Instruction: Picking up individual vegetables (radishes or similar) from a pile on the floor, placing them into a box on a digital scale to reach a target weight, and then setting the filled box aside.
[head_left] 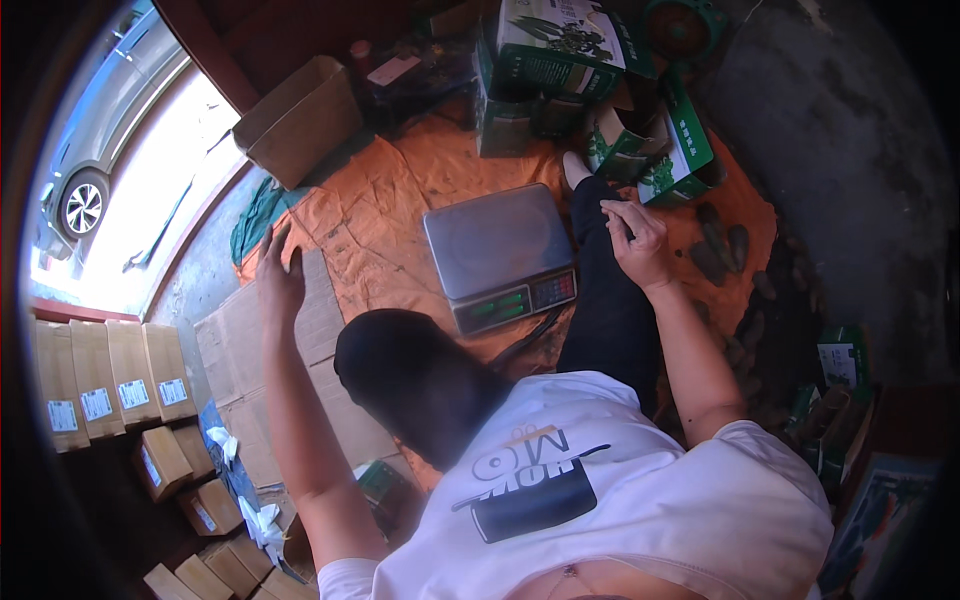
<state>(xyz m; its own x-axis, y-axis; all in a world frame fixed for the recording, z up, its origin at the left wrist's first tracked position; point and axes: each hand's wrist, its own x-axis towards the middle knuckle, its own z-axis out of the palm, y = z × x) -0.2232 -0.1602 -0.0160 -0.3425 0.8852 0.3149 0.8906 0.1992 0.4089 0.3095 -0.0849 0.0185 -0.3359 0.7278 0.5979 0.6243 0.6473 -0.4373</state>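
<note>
My left hand (pixel 280 272) hovers at the left, above the edge of a flat cardboard sheet (pixel 268 345). Its fingers are stretched and apart, with nothing in them. Over my right leg (pixel 612 310), my right hand (pixel 640 238) is curled, thumb and fingers drawn close together; anything between them is too small to make out. A digital scale (pixel 502 240) with a bare metal plate and a lit green display lies between my hands. Right of my right hand, dark elongated tuber-like pieces (pixel 715 245) rest on an orange sheet (pixel 385 180).
Green printed cartons (pixel 560 45) stack at the back, with an open green carton (pixel 680 140) before them. An open brown box (pixel 300 120) stands back left. Labelled brown boxes (pixel 110 375) line the left. Through the doorway a parked car (pixel 110 110) shows.
</note>
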